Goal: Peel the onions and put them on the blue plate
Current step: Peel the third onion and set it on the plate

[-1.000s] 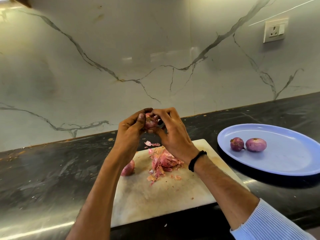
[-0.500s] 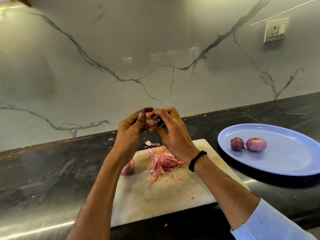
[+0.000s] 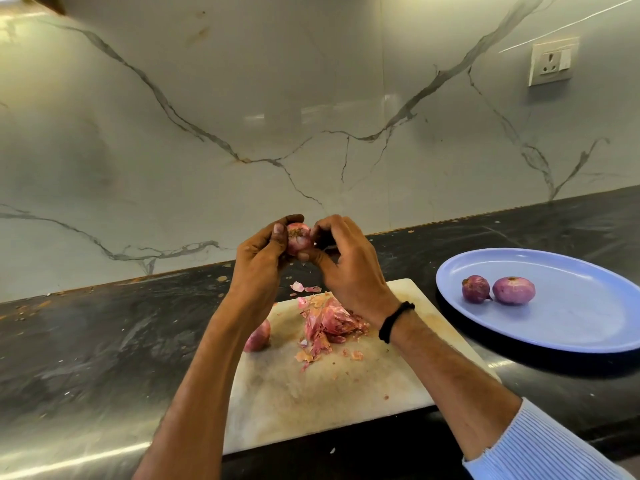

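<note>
A small red onion (image 3: 298, 238) is held up above the white cutting board (image 3: 329, 393). My left hand (image 3: 259, 261) grips it from the left, thumb on top. My right hand (image 3: 346, 268) pinches its right side with curled fingers. A pile of pink onion skins (image 3: 329, 323) lies on the board below. Another onion (image 3: 258, 337) sits on the board, partly hidden behind my left forearm. Two peeled onions (image 3: 476, 289) (image 3: 513, 290) lie on the blue plate (image 3: 571, 320) at the right.
The board and plate rest on a dark stone counter (image 3: 86, 348) against a marble-pattern wall. A wall socket (image 3: 550, 62) is at the upper right. Loose skin bits (image 3: 304, 288) lie at the board's far edge.
The onion has been turned between my fingers, so more of its top shows now. Both hands stay at about the same height above the board.
</note>
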`<state>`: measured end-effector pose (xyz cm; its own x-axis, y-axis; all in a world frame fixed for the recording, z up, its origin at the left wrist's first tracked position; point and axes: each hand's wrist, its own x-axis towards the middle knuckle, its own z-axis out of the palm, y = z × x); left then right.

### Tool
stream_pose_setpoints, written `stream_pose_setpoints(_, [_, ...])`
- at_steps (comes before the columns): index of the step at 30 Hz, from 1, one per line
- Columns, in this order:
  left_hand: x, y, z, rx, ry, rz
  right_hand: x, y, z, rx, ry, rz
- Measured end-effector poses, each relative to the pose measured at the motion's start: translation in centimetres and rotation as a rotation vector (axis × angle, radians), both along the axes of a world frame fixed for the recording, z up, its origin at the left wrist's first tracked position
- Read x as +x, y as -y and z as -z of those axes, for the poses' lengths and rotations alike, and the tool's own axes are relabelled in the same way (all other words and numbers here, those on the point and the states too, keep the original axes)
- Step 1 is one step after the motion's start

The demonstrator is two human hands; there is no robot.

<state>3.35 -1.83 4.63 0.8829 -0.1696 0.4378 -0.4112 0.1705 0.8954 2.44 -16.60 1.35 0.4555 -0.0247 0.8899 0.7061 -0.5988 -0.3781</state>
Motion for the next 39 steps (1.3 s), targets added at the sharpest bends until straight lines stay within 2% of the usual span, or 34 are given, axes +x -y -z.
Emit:
stream_pose_setpoints(8, [-0.1, 0.1, 0.0, 0.007, -0.024, -0.003, -0.2, 0.1, -0.5, 0.115, 0.030, -0.029])
stream_pose_setpoints(22, [0.0, -0.3, 0.4, 0.099, 0.099, -0.018, 0.3, 0.3, -0.1, 0.026, 0.060, 0.062])
stream_pose_setpoints(26, [-0.1, 0.1, 0.2, 0.028, 0.024, -0.005, 0.3, 0.0, 0.1, -0.044, 0.042, 0.076])
stream_pose_setpoints(33, [-0.4, 0.5, -0.7, -0.181, -0.168, -0.064, 0.2, 0.2, 0.0, 0.004, -0.014, 0.112])
stream_pose_setpoints(39, [-0.5, 0.5, -0.6, -0.175, -0.184, -0.065, 0.2, 0.2, 0.0, 0.036, -0.005, 0.121])
